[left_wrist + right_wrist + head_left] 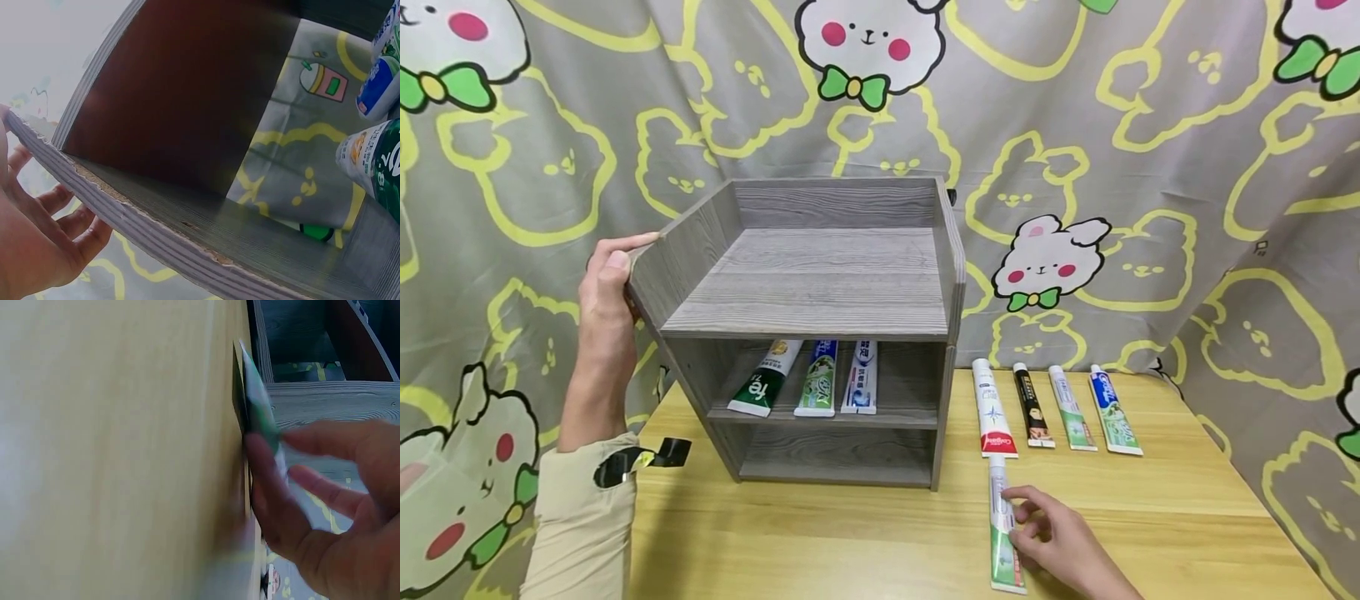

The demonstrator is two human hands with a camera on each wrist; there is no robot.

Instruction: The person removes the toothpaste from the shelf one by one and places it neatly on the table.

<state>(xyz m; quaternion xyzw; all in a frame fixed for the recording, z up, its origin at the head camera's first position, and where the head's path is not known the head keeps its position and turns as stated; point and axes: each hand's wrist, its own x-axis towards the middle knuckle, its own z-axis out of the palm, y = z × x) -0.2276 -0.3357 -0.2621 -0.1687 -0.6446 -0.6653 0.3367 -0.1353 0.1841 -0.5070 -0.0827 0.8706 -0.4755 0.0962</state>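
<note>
My left hand point(606, 292) holds the upper left side panel of a grey wooden desktop shelf point(820, 283). In the left wrist view, that hand's fingers point(87, 237) curl behind the panel's edge. On the table right of the shelf, my right hand point(1060, 537) pinches a white and green toothpaste tube point(1003, 533), thumb and fingers on its opposite edges. This grip shows blurred in the right wrist view, with the tube point(259, 400) edge-on. Inside the shelf's middle level lie a dark green and white tube point(760, 383), a green and blue tube point(820, 379) and a white and blue tube point(861, 379).
Right of the shelf, a white and red Colgate tube point(992, 408), a black tube point(1032, 404), a white and green tube point(1072, 408) and a blue and green tube point(1114, 412) lie in a row on the wooden table point(820, 542). Patterned curtain point(880, 133) hangs behind.
</note>
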